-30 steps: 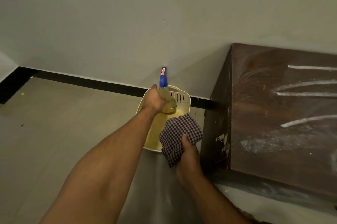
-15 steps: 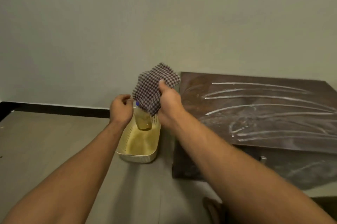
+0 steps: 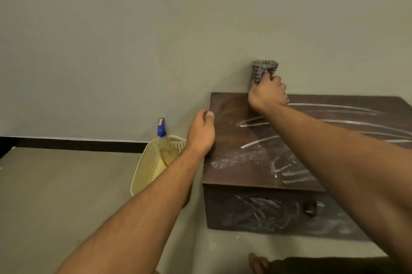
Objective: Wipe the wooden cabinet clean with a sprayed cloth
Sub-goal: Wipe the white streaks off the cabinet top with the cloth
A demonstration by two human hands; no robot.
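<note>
Right hand (image 3: 267, 93) grip clamped on checkered cloth (image 3: 263, 71), bunched end pointing up, at back-left of wooden cabinet (image 3: 256, 158) top. Left hand (image 3: 201, 133) loosely curled, holding nothing, at cabinet's left edge.

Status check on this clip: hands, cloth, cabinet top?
Right hand grips checked cloth at cabinet back edge. Left hand empty, at cabinet's left edge. White streaks across top. Nothing in the way.

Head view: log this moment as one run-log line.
right hand: grips checked cloth at cabinet back edge | left hand: empty, at cabinet's left edge | spray bottle: in basket | white streaks unwiped
</note>
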